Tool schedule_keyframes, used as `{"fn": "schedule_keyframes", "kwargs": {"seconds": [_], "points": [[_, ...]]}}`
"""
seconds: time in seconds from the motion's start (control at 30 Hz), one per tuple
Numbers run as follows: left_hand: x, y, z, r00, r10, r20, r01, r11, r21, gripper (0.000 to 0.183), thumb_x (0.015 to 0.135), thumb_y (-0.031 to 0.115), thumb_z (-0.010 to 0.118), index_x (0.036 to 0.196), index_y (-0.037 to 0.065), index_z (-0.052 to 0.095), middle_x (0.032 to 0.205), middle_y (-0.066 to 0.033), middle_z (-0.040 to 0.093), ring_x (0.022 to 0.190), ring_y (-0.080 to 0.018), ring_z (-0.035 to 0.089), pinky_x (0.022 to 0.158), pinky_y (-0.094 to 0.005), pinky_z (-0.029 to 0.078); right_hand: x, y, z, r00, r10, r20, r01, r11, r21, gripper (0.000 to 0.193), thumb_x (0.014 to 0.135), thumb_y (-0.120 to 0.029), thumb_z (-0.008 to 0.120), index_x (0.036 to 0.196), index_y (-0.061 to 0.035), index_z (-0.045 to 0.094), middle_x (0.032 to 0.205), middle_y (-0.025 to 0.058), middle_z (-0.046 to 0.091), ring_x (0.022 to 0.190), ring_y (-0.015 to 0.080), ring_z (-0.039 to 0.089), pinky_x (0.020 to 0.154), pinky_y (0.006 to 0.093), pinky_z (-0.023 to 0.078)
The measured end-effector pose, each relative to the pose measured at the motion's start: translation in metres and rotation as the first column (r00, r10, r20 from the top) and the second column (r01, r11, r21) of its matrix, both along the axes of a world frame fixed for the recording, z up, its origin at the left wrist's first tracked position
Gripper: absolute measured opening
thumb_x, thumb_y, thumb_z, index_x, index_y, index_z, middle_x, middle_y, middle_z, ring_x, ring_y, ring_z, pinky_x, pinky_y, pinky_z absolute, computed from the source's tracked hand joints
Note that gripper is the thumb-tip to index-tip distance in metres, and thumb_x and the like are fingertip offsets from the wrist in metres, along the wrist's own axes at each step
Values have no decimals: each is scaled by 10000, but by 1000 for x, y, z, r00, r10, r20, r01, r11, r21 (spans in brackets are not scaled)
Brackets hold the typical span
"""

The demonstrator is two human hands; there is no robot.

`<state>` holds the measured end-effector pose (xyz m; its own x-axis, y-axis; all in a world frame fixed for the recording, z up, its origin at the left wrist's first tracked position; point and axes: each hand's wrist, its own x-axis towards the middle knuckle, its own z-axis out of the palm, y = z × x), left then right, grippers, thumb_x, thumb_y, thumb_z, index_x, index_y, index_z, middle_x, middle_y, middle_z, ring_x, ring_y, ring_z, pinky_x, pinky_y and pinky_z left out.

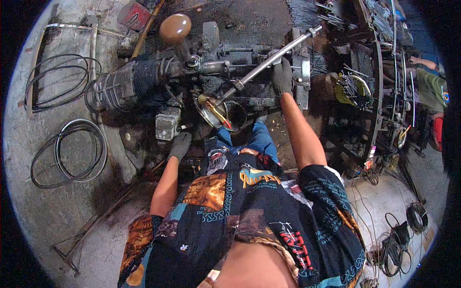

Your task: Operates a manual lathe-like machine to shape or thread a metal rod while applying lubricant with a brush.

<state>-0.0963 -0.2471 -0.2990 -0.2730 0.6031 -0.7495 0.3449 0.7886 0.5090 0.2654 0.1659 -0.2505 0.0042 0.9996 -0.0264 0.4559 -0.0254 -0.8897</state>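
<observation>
Both my hands wear dark grey gloves. At the front of a dirty metal machine, my left hand is low beside a grey metal block, close to a small light-tipped lever. Its fingers are too dark to make out. Farther forward, my right hand reaches in beneath a long, slanting metal bar. Those fingers look closed around a small part by the bar, which I cannot make out. Between my hands, a stick with a yellow shaft and red tip lies across a round metal rim.
A large brown knob rises from the machine. Coiled cable lies on the floor at left. Rightward stand a yellow container of metal rods and a metal rack. Another person's arm shows at far right.
</observation>
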Motion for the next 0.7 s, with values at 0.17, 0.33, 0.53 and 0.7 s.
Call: {"fn": "schedule_keyframes", "kwargs": {"seconds": [0.17,0.33,0.53,0.7], "points": [[22,83,89,965,-162,-208,172,985,30,482,981,417,522,1224,18,644,1264,-234,630,1207,-391,576,1024,-421,445,37,-50,29,998,37,-47,-43,991,-128,400,965,-292,569,1200,19,657,1125,212,692,1085,338,638,976,399,465],[22,116,138,959,-192,-206,238,943,230,487,984,407,546,1236,-1,633,1263,-236,630,1210,-384,582,1027,-415,448,77,-87,33,976,-74,-207,-27,894,-447,300,942,-220,624,1140,-3,685,1050,103,697,889,187,654,782,325,524],[13,197,244,956,-232,-181,280,908,313,462,982,361,583,1241,-20,615,1235,-237,645,1177,-355,613,997,-405,467,87,-89,79,949,-166,-270,40,908,-416,274,933,-171,625,1133,10,673,957,45,657,803,137,609,699,283,502],[4,261,330,925,-155,-347,342,737,583,433,985,313,607,1240,-38,599,1088,-220,684,1059,-313,662,932,-370,495,77,-77,104,975,-78,-210,19,963,-268,297,955,-141,603,1194,25,661,1015,38,680,880,122,621,766,256,508]]}}
